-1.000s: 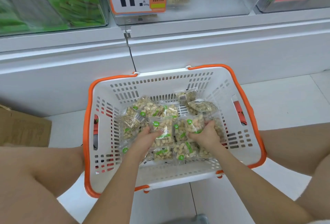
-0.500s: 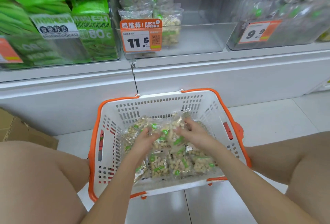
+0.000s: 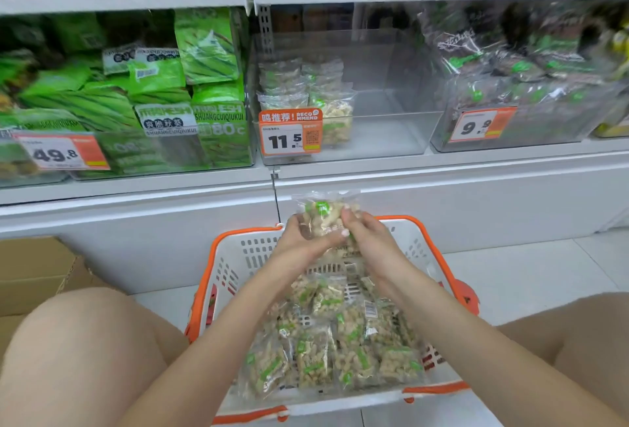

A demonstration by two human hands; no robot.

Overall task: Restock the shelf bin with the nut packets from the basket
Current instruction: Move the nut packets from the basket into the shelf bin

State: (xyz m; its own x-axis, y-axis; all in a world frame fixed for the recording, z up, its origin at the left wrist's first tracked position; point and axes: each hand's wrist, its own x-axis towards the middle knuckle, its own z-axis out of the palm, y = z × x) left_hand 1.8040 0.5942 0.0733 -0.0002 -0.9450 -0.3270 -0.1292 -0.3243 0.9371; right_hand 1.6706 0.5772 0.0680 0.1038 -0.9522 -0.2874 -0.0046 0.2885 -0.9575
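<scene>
Left hand (image 3: pixel 299 239) and right hand (image 3: pixel 366 239), fingers curled, together gripping a small bunch of nut packets (image 3: pixel 323 212) raised above basket (image 3: pixel 218 277). More packets (image 3: pixel 326 351) loose in basket beneath forearms. Up ahead of hands, clear shelf bin (image 3: pixel 391 140), mostly bare, few packets stacked at its left.

White basket (image 3: pixel 235 266) with orange rim; green-labelled clear nut packets (image 3: pixel 340 351).

A white basket (image 3: pixel 238 256) with orange rim sits on the floor, holding many clear nut packets (image 3: pixel 326 351) with green labels. A few packets (image 3: pixel 323 215) are held above it; the clear shelf bin (image 3: pixel 381 134) keeps some stacked at its left
</scene>
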